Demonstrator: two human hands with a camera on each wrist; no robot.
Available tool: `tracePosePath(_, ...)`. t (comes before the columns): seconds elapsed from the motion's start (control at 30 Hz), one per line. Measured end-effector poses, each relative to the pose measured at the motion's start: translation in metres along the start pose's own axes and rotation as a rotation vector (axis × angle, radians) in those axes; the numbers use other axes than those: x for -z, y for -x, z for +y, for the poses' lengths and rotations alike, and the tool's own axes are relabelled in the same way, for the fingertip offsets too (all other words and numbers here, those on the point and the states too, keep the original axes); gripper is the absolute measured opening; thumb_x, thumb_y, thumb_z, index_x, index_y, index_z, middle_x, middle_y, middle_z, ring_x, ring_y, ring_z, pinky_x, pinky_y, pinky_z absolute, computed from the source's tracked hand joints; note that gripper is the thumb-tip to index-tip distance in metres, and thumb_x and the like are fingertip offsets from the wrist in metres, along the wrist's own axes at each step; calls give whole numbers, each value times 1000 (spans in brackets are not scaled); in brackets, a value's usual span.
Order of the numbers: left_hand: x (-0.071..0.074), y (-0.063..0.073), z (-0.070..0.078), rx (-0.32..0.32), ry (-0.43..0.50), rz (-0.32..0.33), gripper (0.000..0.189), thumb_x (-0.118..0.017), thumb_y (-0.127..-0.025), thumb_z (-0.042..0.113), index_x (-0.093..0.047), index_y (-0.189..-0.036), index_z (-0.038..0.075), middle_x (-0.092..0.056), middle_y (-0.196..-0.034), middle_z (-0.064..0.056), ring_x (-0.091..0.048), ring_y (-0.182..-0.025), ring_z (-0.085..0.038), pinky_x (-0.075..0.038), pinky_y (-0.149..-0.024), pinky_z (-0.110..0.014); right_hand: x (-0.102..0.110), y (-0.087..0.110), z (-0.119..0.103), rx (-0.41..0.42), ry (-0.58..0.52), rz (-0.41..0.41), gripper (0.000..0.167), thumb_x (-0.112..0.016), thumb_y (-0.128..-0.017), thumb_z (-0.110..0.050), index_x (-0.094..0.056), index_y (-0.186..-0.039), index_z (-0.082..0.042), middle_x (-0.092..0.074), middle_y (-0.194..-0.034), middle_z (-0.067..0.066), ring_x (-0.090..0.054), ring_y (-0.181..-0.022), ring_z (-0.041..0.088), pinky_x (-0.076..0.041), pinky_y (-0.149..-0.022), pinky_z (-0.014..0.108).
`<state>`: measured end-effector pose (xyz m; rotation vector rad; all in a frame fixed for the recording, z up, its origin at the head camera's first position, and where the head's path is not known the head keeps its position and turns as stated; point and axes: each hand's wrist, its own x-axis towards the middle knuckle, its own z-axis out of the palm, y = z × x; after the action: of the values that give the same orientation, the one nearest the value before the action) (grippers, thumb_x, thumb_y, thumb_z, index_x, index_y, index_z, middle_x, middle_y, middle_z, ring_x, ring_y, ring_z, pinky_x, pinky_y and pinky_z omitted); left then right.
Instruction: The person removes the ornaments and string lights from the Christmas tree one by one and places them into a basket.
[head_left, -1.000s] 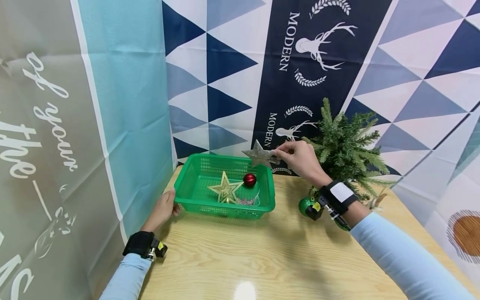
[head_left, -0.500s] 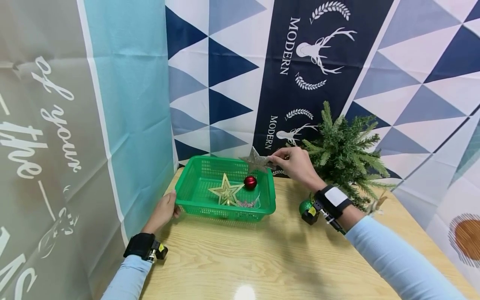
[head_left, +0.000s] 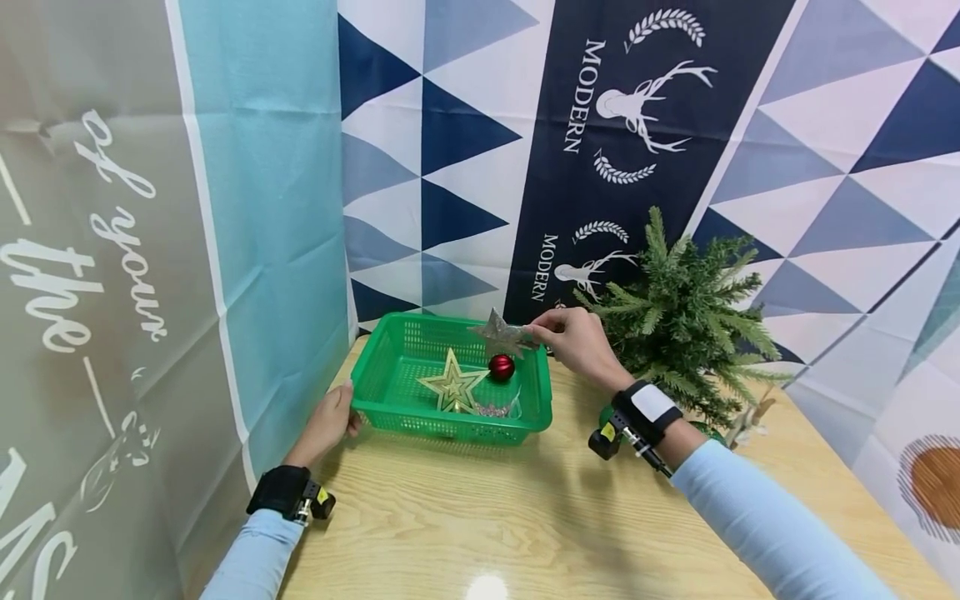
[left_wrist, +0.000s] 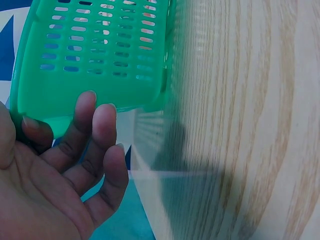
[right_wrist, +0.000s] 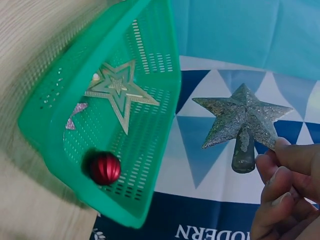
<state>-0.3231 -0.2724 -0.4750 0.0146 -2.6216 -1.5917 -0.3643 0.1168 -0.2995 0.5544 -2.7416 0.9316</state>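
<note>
Honestly, looks like a mid-carry step: right hand has the silver star pinched, held up near the back right corner of the green basket. Left hand grips its front left corner, spare fingers apart. Next move probably needs care around the rim.

MODERN, bold white capitals, running down the dark band of the back wall cloth, and there's MODERN a second time, smaller, lower on that band! Over on the grey cloth at left, white script reads "of your", then "the"; the lowest letters are cut off.
</note>
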Motion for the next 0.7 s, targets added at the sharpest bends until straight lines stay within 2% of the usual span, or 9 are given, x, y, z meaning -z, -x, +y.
tracePosePath(0.3,1,-1,1,10,-27,6,57,-17,-105,48,-47,-88,4,-62,-77,-14,-59,-63,-23,-49,-66,-31,-12,-1,1,-4,-9,15,17,-61,-95,-34,-74,-98,-22,-73,-93,1,-62,-64,14,-52,-58,30)
tracePosePath(0.5,1,-1,-1,6,-33,-3,55,-17,-106,46,-45,-85,4,-62,-76,-14,-59,-63,-24,-48,-65,-31,-23,-2,4,-6,5,25,16,-62,-95,-34,-74,-95,-23,-73,-88,-1,-57,-65,16,-42,-57,29)
tracePosePath(0.63,0,-1,-1,8,-29,7,54,-18,-106,44,-46,-85,4,-62,-76,-14,-59,-62,-23,-48,-64,-31,-32,-5,6,-13,-8,26,17,-62,-95,-34,-74,-94,-23,-74,-86,-2,-58,-70,15,-39,-62,30)
tracePosePath(0.7,-1,-2,0,5,-22,12,54,-18,-107,44,-48,-88,3,-62,-76,-15,-59,-62,-22,-49,-64,-31,-38,-6,8,-22,-19,23,16,-63,-95,-34,-75,-93,-23,-74,-86,-1,-55,-66,16,-36,-61,30)
